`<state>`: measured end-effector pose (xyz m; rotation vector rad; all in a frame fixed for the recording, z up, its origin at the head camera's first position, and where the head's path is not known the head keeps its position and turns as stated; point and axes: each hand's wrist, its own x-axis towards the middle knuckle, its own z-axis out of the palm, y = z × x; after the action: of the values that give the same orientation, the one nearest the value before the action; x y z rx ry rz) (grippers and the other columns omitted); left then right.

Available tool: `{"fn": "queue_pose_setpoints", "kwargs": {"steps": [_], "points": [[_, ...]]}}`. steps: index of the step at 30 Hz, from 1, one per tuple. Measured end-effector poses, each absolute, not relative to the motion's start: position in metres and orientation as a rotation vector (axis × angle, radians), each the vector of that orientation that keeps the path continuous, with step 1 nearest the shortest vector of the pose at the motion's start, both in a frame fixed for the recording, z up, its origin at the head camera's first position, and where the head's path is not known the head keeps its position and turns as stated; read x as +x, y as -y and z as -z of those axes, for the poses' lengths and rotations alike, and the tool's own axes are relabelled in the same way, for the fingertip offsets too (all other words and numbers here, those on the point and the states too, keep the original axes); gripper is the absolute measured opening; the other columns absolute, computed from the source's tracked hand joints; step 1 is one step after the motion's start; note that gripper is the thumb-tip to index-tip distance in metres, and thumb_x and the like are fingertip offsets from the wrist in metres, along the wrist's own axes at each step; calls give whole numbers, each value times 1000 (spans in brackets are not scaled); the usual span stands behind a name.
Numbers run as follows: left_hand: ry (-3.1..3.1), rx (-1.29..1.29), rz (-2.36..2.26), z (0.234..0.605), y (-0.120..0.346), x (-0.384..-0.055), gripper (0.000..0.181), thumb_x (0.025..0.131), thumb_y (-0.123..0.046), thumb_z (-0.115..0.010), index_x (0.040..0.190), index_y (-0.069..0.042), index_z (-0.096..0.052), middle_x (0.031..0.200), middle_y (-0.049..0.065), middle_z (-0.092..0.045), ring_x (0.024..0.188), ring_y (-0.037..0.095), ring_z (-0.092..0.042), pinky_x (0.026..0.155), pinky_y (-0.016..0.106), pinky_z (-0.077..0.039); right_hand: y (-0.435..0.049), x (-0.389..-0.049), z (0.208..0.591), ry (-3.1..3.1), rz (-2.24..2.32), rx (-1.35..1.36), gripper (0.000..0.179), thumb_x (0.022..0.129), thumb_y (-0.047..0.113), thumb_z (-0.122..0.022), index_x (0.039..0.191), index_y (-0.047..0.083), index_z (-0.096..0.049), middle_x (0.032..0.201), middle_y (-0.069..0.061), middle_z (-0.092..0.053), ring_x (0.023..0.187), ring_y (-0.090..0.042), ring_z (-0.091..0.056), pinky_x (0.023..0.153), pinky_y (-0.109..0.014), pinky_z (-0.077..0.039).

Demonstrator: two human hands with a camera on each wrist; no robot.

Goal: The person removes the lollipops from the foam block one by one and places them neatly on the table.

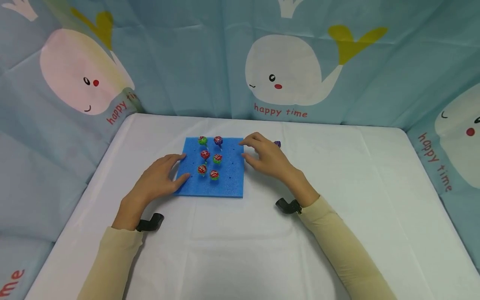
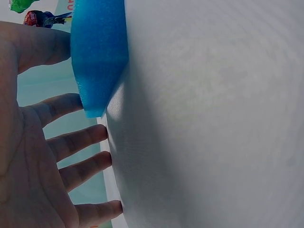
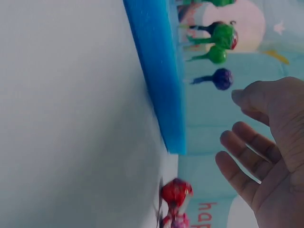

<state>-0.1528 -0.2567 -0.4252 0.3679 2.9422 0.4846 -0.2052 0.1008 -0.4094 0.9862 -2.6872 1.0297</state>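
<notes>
A blue foam board point(image 1: 236, 185) lies on the white table with several wrapped lollipops standing in it in two columns, among them a red one point(image 1: 204, 154), a green one point(image 1: 202, 140) and a purple one point(image 1: 218, 141). My left hand point(image 1: 155, 177) rests at the board's left edge, its thumb and index finger touching the foam and the other fingers spread on the table. Above the right edge is my right hand point(image 1: 268, 156), fingers loosely bent and apart, nothing between them. Small dark holes show in the foam on either side of the lollipops.
Beyond my right hand lies a purple-wrapped lollipop point(image 1: 277, 143), mostly hidden in the head view. The right wrist view shows a red lollipop point(image 3: 175, 191) on the table there, with a pink one point(image 3: 180, 221) beside it. A blue whale-print curtain point(image 1: 187, 75) hangs around the table.
</notes>
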Motion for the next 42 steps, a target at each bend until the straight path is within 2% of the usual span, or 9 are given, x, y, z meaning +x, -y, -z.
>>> {"fn": "queue_pose_setpoints", "kwargs": {"steps": [4, 11, 17, 22, 30, 42], "points": [[-2942, 365, -492, 425, 256, -152, 73, 101, -48, -63, 160, -8, -44, 163, 24, -47, 153, 48, -41, 123, 70, -36, -90, -202, 408, 2690, -1041, 1048, 34, 100, 17, -72, 132, 5, -70, 131, -11, -67, 122, -27, -69, 105, -42, -61], [-2932, 352, -502, 422, 255, -151, 74, 101, -48, -63, 160, -8, -44, 163, 23, -47, 153, 47, -41, 124, 69, -35, -70, -196, 404, 2684, -1052, 1154, 35, 99, 17, -74, 133, 8, -72, 130, -8, -67, 117, -25, -69, 98, -39, -62], [-2937, 362, -507, 423, 255, -154, 73, 102, -48, -63, 161, -9, -43, 164, 22, -46, 154, 47, -40, 125, 69, -35, -54, -194, 401, 2677, -1018, 1199, 33, 99, 17, -75, 132, 14, -72, 131, -4, -67, 121, -22, -70, 99, -36, -63], [-2929, 367, -519, 424, 255, -153, 73, 102, -48, -63, 161, -9, -44, 163, 23, -47, 153, 47, -41, 124, 69, -34, -45, -192, 405, 2663, -1010, 1206, 32, 100, 17, -74, 131, 11, -72, 130, -5, -68, 119, -21, -71, 99, -35, -63], [-2925, 365, -516, 422, 258, -153, 73, 102, -47, -63, 161, -9, -44, 163, 23, -47, 154, 47, -40, 125, 69, -34, -33, -190, 408, 2627, -995, 1197, 20, 98, 15, -75, 118, 11, -75, 125, -3, -69, 114, -17, -69, 98, -36, -62], [-2918, 352, -498, 424, 257, -154, 74, 102, -46, -64, 161, -8, -43, 164, 24, -46, 154, 48, -39, 125, 69, -34, -34, -190, 413, 2615, -965, 1214, 26, 100, 13, -72, 125, 11, -73, 127, -5, -65, 107, -22, -71, 89, -35, -64]]}}
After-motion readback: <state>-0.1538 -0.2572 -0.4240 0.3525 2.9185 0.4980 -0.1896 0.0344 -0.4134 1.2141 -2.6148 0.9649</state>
